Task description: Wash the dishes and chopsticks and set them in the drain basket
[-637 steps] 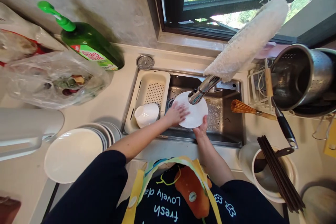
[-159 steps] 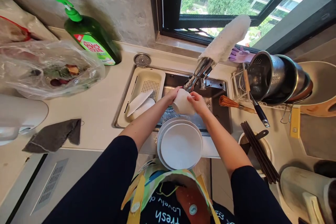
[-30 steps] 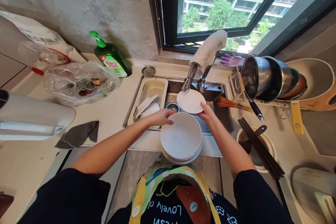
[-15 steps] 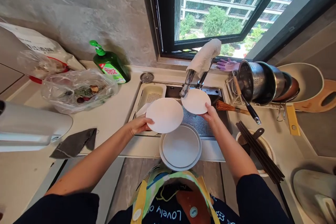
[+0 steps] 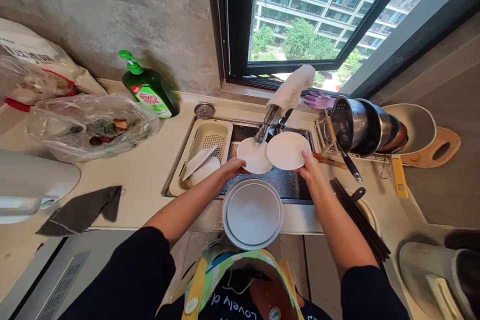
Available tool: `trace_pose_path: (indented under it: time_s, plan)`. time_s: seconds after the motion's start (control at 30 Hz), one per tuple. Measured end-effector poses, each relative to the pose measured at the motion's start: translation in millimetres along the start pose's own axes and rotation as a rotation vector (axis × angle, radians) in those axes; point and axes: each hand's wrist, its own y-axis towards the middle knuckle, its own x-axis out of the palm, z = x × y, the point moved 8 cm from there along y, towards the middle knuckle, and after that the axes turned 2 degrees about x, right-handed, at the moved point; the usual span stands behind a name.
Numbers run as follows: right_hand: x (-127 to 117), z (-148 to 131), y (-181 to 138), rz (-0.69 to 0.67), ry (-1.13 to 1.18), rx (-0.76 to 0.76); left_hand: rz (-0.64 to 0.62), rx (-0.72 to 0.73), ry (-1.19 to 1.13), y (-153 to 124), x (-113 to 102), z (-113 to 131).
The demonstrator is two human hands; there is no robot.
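Note:
Over the steel sink I hold two white plates side by side under the faucet. My left hand grips the smaller plate at its left rim. My right hand grips the other plate at its lower right rim; this plate overlaps the first. Below them a stack of white plates rests on the sink's front edge, against my apron.
A cream drain basket in the sink's left part holds a white bowl and a dish. Green soap bottle, plastic bag and grey cloth lie on the left counter. Pots on a rack, dark chopsticks and a bamboo brush stand right.
My left hand has moved its plate right and up to the faucet, next to the plate in my right hand. The view has shifted slightly.

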Motion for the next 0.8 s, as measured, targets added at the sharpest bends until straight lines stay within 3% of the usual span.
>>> trace_pose_path:
  time_s: [0.3,0.5,0.63,0.8]
  plan:
    - [5,-24,-26,0.043,-0.275,-0.431,-0.066,0.004,-0.057,18,15,-17]
    - [26,-41,-75,0.045,-0.78,-0.803,-0.063,-0.031,-0.082,24,13,-26]
    - [30,-35,-110,-0.043,-1.044,-0.974,-0.077,-0.045,-0.103,27,9,-30]
    - [39,-36,-166,-0.246,-1.107,-1.154,-0.09,-0.03,-0.148,31,6,-28]
